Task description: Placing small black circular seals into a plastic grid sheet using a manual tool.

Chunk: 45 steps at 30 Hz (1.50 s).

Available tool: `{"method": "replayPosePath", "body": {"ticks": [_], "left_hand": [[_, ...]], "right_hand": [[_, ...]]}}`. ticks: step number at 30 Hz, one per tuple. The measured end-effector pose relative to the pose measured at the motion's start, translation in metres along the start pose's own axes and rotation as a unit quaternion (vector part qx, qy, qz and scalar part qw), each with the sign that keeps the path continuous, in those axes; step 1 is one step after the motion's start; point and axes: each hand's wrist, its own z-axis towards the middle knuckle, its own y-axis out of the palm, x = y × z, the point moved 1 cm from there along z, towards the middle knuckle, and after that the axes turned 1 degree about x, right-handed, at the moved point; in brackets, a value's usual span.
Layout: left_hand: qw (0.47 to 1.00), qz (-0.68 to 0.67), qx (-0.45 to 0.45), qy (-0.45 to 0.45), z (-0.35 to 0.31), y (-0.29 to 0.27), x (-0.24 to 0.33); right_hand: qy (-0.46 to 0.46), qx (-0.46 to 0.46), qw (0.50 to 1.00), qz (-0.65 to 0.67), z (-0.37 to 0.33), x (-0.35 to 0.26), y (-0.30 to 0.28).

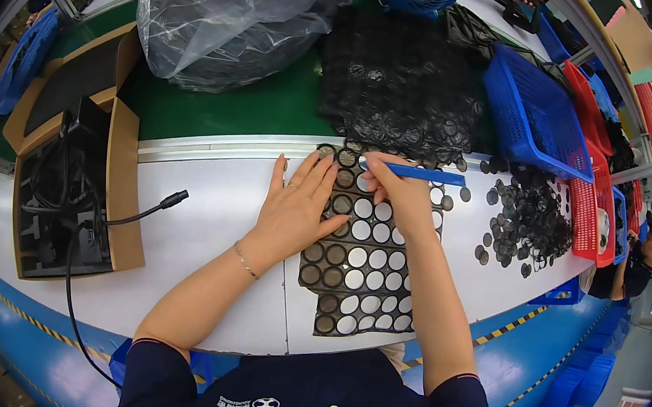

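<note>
A dark sheet of round pockets lies on the white table in front of me. Rows of white discs fill many of its pockets, while the left columns show dark rings. My left hand rests flat on the sheet's upper left part with its fingers stretched out. Close beside it, my right hand is closed round a slim blue tool. The handle points to the right, and the working end is near the sheet's top rows, partly hidden by my fingers. I cannot make out the tool's exact kind.
Loose dark discs are heaped to the right, beside blue and red baskets. Black film sheets and a clear plastic bag lie at the back. On the left stands a cardboard box with a power adapter and cable.
</note>
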Motion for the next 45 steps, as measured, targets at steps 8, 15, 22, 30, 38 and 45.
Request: {"method": "replayPosePath", "body": {"ticks": [8,15,22,30,38,45], "left_hand": [[1.000,-0.002,-0.001,-0.003,-0.001,0.001,-0.001],[1.000,0.001,0.000,-0.002,-0.002,0.001,-0.001],[1.000,0.011,-0.019,-0.009,0.001,-0.002,0.000],[1.000,0.018,-0.020,-0.009,0.000,0.001,-0.001],[1.000,0.008,-0.015,-0.009,-0.001,-0.002,-0.001],[0.995,0.080,0.053,-0.029,-0.007,-0.005,-0.014]], "right_hand": [[0.024,-0.025,0.999,-0.038,0.019,0.013,0.019],[0.034,-0.026,0.998,-0.053,0.021,0.015,0.020],[-0.005,0.014,0.990,-0.143,0.019,0.017,0.024],[-0.412,0.197,0.794,-0.401,0.001,0.004,-0.007],[-0.197,0.339,0.852,-0.348,-0.012,0.001,-0.168],[0.019,-0.010,0.999,0.025,-0.008,-0.005,-0.006]]}}
